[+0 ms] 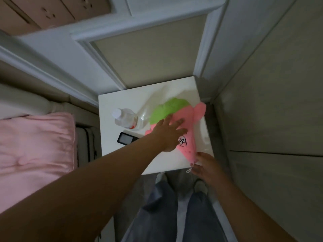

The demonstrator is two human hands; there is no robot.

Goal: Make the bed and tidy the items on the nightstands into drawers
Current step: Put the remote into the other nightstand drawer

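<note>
Head view: left hand [168, 133] splayed flat, pinning plush [185, 124] on desk [111, 105]; right hand [205, 165] pinches its tip to lift.

Left hand [168, 132] flat, fingers spread, on pink-and-green plush toy [176, 119] on white nightstand [111, 154]. Right hand [205, 165] pinches toy's tip by front edge. Water bottle [125, 117] and small black device [126, 138] sit left of toy.

Pink-green plush toy [183, 126] lying on white nightstand [111, 154], bottle [125, 118] upright beside
</note>
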